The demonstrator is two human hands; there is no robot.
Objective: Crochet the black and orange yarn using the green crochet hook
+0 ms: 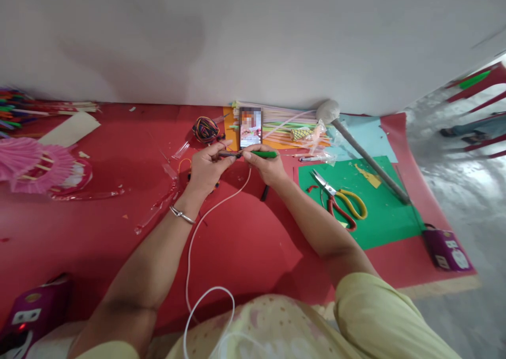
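Note:
My left hand [203,170] is closed in a pinch on a thin dark rod-like piece [227,154], whose kind I cannot make out. My right hand [269,166] grips a slim tool with a green handle [264,154], its tip hidden by my fingers and pointing left. The two hands almost meet in front of a phone [251,128] with a lit screen. Below the phone, a white cable [215,206] runs from beside my right fingers down toward my body. Left of the phone sits a bundle of coloured wires [206,131].
On the red tabletop [237,243], scissors [340,198] with red and yellow handles lie on a green sheet [379,232]. A grey stick with a wrapped white head [328,111] leans across. Pink pleated paper [31,164] is at left; purple boxes [446,249] stand at both front corners.

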